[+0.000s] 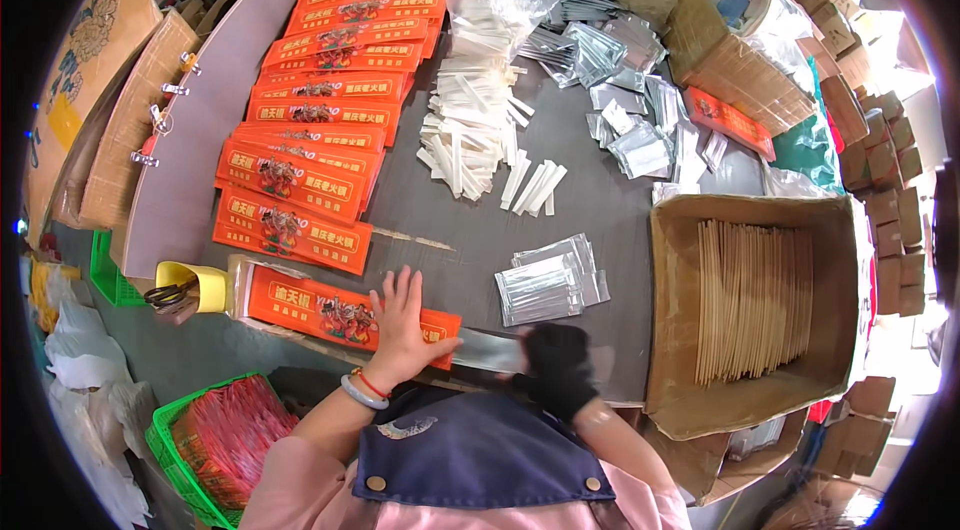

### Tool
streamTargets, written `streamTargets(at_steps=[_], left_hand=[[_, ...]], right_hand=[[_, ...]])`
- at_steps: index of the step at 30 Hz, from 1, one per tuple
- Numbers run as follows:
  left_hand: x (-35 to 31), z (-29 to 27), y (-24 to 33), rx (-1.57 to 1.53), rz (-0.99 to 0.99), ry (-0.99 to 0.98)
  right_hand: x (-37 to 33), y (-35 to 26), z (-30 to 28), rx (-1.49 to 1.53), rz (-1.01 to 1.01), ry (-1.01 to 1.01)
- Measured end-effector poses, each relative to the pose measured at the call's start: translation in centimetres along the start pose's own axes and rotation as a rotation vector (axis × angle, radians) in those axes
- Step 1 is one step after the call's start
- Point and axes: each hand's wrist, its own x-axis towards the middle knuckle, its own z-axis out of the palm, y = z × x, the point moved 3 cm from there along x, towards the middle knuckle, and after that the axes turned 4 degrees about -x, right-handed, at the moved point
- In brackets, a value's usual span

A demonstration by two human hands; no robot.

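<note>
At the table's near edge lies a red printed sleeve (310,310). My left hand (402,328) is spread on its right part, fingers apart, pressing it down. A shiny silver flat packet (488,351) is at the sleeve's right end, partly hidden there; I cannot tell how far inside it reaches. My right hand (558,370), in a black glove, is closed on the packet's right end and slightly blurred. Beyond my hands lies a small pile of silver packets (545,287). Several more red sleeves (290,228) lie overlapped in a long row at the left.
White paper-wrapped strips (465,135) are heaped mid-table, with more silver packets (640,145) behind. At the right stands a cardboard box (675,370) of wooden chopsticks (755,300). A yellow holder (205,288) with scissors (170,295) sits at the left corner. Below is a green basket (165,430).
</note>
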Motion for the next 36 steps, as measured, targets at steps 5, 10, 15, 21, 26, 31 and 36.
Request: streamTargets(at_steps=[5, 10, 15, 21, 26, 31, 36], left_hand=[[2.4, 0.1, -0.2, 0.057, 0.005, -0.173], [13.7, 3.1, 9.0, -0.154, 0.561, 0.162], [19.6, 5.5, 7.8, 0.113, 0.393, 0.158], [14.0, -0.3, 3.1, 0.116, 0.413, 0.037], [12.3, -3.2, 2.9, 0.032, 0.317, 0.041], [10.1, 1.9, 7.3, -0.189, 0.333, -0.062], [9.8, 3.6, 8.6, -0.04, 0.259, -0.095]], right_hand=[[2.3, -3.0, 0.9, 0.028, -0.167, 0.294], [0.1, 2.3, -2.6, -0.009, 0.05, 0.542], [-4.7, 11.6, -3.7, -0.105, 0.381, 0.677], [-11.0, 17.5, -6.4, -0.133, 1.283, 0.555], [-10.6, 19.9, -5.4, -0.271, 1.274, 0.289], [-9.7, 21.5, -3.1, -0.361, 1.22, 0.28], [-10.7, 21.1, -3.2, -0.307, 1.271, 0.33]])
